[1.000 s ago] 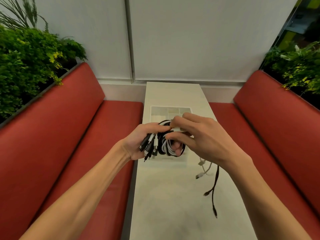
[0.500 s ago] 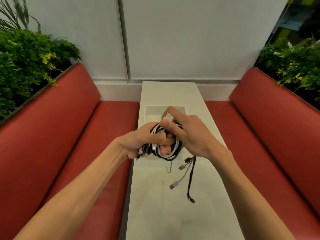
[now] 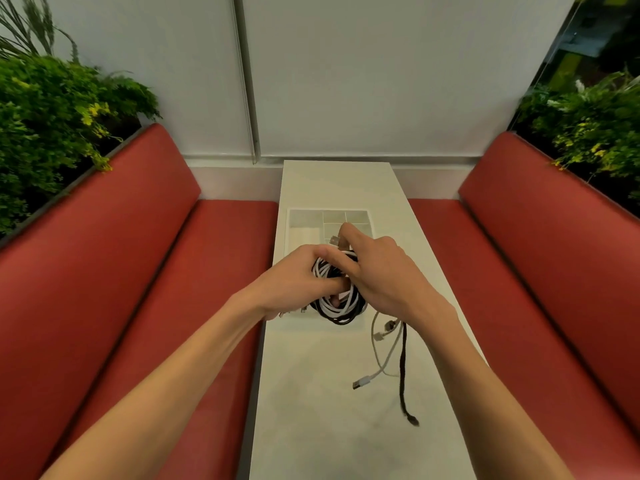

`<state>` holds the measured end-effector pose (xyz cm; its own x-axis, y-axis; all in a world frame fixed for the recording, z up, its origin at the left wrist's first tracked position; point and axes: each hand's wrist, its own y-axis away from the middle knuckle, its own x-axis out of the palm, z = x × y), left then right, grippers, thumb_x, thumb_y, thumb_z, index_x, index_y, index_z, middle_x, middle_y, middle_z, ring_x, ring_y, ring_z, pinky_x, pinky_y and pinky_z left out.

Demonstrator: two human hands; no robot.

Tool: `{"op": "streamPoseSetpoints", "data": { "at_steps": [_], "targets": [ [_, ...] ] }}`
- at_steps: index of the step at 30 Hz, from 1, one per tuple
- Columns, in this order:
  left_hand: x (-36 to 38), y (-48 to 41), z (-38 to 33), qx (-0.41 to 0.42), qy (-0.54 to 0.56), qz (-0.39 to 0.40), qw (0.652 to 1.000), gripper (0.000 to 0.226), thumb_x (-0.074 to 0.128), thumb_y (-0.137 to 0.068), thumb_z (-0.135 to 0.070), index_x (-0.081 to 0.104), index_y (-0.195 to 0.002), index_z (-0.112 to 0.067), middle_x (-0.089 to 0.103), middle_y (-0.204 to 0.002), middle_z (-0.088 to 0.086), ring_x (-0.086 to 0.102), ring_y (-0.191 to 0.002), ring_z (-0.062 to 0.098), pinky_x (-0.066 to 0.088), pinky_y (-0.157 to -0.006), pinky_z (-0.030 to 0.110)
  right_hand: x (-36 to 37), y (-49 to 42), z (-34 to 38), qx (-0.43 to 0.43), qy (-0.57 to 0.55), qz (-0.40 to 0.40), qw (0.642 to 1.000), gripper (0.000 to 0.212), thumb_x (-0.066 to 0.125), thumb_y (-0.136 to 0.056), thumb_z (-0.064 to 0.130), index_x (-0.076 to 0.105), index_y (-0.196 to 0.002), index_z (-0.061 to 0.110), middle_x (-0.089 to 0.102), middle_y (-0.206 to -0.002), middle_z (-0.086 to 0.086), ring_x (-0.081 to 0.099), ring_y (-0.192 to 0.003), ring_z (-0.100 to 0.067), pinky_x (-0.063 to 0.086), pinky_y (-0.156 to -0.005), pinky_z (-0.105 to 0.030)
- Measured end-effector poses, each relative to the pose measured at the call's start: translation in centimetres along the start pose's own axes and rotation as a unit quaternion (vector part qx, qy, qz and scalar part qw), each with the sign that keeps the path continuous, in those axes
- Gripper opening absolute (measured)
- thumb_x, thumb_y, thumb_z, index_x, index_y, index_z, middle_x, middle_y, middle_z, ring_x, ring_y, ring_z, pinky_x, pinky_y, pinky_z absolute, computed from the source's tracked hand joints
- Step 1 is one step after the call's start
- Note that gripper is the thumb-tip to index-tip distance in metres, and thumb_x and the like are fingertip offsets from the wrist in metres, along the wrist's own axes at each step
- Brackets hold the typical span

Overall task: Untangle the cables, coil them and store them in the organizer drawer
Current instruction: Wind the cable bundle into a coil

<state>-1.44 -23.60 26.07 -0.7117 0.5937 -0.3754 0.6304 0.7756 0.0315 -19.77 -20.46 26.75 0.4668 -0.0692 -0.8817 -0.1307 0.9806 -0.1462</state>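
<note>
A tangled bundle of black and white cables point(image 3: 337, 303) is held above the white table point(image 3: 332, 427), in front of me. My left hand point(image 3: 298, 282) grips the bundle from the left, with small plugs poking out under its palm. My right hand point(image 3: 381, 271) holds it from the right, forefinger and thumb pinching a plug at the top. Loose ends hang below the right wrist: a white cable with a USB plug point(image 3: 362, 382) and a black braided cable point(image 3: 403, 372). A shallow white organizer drawer point(image 3: 304, 220) with several compartments lies on the table just behind my hands, partly hidden by them.
Red padded benches point(image 3: 138, 271) flank the narrow table on both sides. Green plants point(image 3: 52, 116) stand behind each backrest. A white wall closes off the table's far end.
My hands have stayed closed on the bundle while it turned between them. The hanging white and black ends have swung and now dangle lower at the right. The view has shifted slightly.
</note>
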Motion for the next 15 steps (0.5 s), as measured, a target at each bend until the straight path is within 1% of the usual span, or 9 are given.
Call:
{"op": "streamPoseSetpoints", "data": {
  "at_steps": [2,3,4,7,9,10,12,14,15],
  "targets": [
    [-0.4,0.3,-0.1,0.017,0.009,0.038,0.999,0.023,0.071,-0.102,-0.015,0.080,-0.111,-0.034,0.074,-0.104,0.012,0.068,-0.088,0.034,0.049,-0.082,0.050,-0.6,0.2,-0.3,0.005,-0.080,0.015,0.997,0.057,0.043,-0.095,0.085,0.051,-0.097,0.029,0.071,-0.080,0.000,0.066,-0.072,-0.026,0.055,-0.067,-0.046],
    [-0.7,0.5,-0.3,0.028,0.017,0.060,0.998,0.025,0.070,-0.104,-0.020,0.077,-0.114,-0.041,0.073,-0.099,0.018,0.064,-0.085,0.039,0.048,-0.081,0.054,-0.9,0.3,-0.6,0.003,-0.120,0.021,0.993,0.058,0.046,-0.092,0.086,0.053,-0.095,0.029,0.074,-0.082,0.001,0.067,-0.074,-0.022,0.055,-0.068,-0.041],
    [-1.0,0.8,-0.5,0.036,0.028,0.083,0.996,0.024,0.068,-0.107,-0.022,0.074,-0.114,-0.044,0.070,-0.091,0.020,0.062,-0.080,0.036,0.046,-0.078,0.052,-1.3,0.5,-0.8,-0.003,-0.146,0.027,0.989,0.057,0.046,-0.092,0.085,0.055,-0.093,0.029,0.075,-0.083,0.004,0.068,-0.073,-0.016,0.053,-0.067,-0.035],
    [-1.4,1.0,-1.3,0.048,0.081,0.139,0.986,0.008,0.060,-0.111,-0.021,0.067,-0.108,-0.017,0.057,-0.077,0.015,0.053,-0.074,0.027,0.041,-0.073,0.043,-2.2,1.4,-1.5,-0.006,-0.213,0.090,0.973,0.056,0.034,-0.106,0.073,0.058,-0.075,0.033,0.063,-0.065,0.014,0.052,-0.055,-0.005,0.039,-0.060,-0.024],
    [-1.6,1.0,-1.4,0.052,0.100,0.154,0.982,0.019,0.058,-0.112,-0.020,0.061,-0.101,-0.005,0.050,-0.076,0.014,0.047,-0.072,0.027,0.038,-0.071,0.043,-2.5,2.1,-2.5,0.011,-0.291,0.150,0.945,0.072,0.022,-0.111,0.069,0.053,-0.062,0.026,0.051,-0.055,0.007,0.040,-0.051,-0.012,0.038,-0.064,-0.031],
    [-1.7,1.0,-1.4,0.056,0.113,0.155,0.980,0.026,0.058,-0.112,-0.020,0.056,-0.098,0.002,0.045,-0.076,0.013,0.046,-0.071,0.026,0.038,-0.070,0.042,-2.6,2.3,-3.2,0.012,-0.323,0.169,0.931,0.078,0.020,-0.112,0.068,0.052,-0.061,0.019,0.049,-0.055,-0.002,0.039,-0.053,-0.018,0.040,-0.069,-0.035],
    [-2.0,1.2,-1.6,0.060,0.149,0.148,0.976,0.029,0.058,-0.111,-0.019,0.052,-0.093,0.002,0.037,-0.077,0.010,0.045,-0.068,0.023,0.040,-0.068,0.034,-2.4,2.8,-5.1,0.003,-0.388,0.212,0.897,0.084,0.018,-0.116,0.060,0.054,-0.065,0.003,0.041,-0.055,-0.015,0.038,-0.054,-0.023,0.045,-0.080,-0.038],
    [-2.7,1.2,-1.8,0.053,0.188,0.131,0.972,0.022,0.059,-0.110,-0.017,0.054,-0.094,-0.003,0.034,-0.076,0.007,0.045,-0.065,0.019,0.040,-0.065,0.028,-1.4,3.3,-6.8,0.006,-0.471,0.260,0.843,0.079,0.018,-0.119,0.049,0.058,-0.077,-0.004,0.036,-0.057,-0.013,0.034,-0.056,-0.029,0.044,-0.092,-0.044],
    [-3.2,1.1,-1.8,0.048,0.194,0.123,0.972,0.023,0.060,-0.110,-0.018,0.053,-0.095,-0.002,0.035,-0.076,0.004,0.045,-0.064,0.017,0.040,-0.065,0.026,-0.7,3.5,-7.4,0.014,-0.519,0.270,0.811,0.073,0.018,-0.119,0.044,0.060,-0.080,-0.001,0.037,-0.058,-0.009,0.028,-0.058,-0.033,0.042,-0.098,-0.049]
  ]
}}
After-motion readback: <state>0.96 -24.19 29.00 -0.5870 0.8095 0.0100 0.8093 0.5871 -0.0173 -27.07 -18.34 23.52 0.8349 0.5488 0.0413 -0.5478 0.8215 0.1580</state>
